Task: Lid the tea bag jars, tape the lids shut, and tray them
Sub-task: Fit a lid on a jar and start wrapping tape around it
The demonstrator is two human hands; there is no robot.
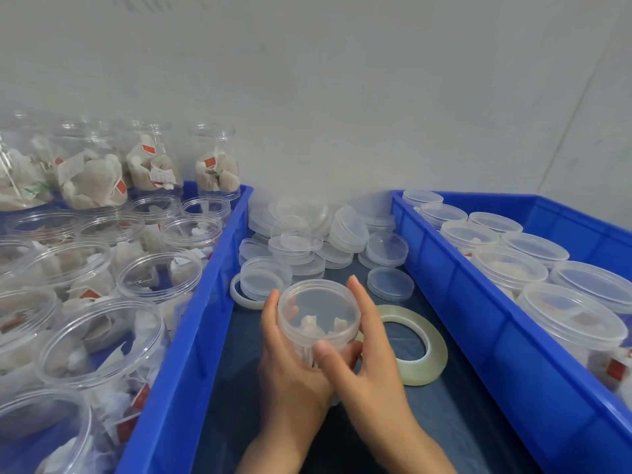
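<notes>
**Now: lidded jar held in both hands at lower centre, tape not yet applied**

Presently you hold one tea bag jar point(318, 323) upright at the lower centre of the frame, over the dark surface point(455, 415) between the two blue trays. Your left hand point(290, 364) wraps the jar body from the left, fingers curled round it, which steadies it from turning. Your right hand point(362, 350) cups the other side, thumb pressed against the near wall just under the lid point(319, 302) and fingers extended up along the far right edge. The lid sits on the jar; whether it is fully seated cannot be told. No tape strip is visible on it.

The tape roll point(410, 347) lies flat just beside your right hand, within easy reach for sealing. Loose lids point(307, 234) are heaped at centre frame. Open filled jars point(102, 302) fill the left tray point(191, 336); lidded jars point(547, 268) stand in the right tray point(478, 319), evidently the finished side.

Judgement: lidding is in hand; taping follows.
</notes>
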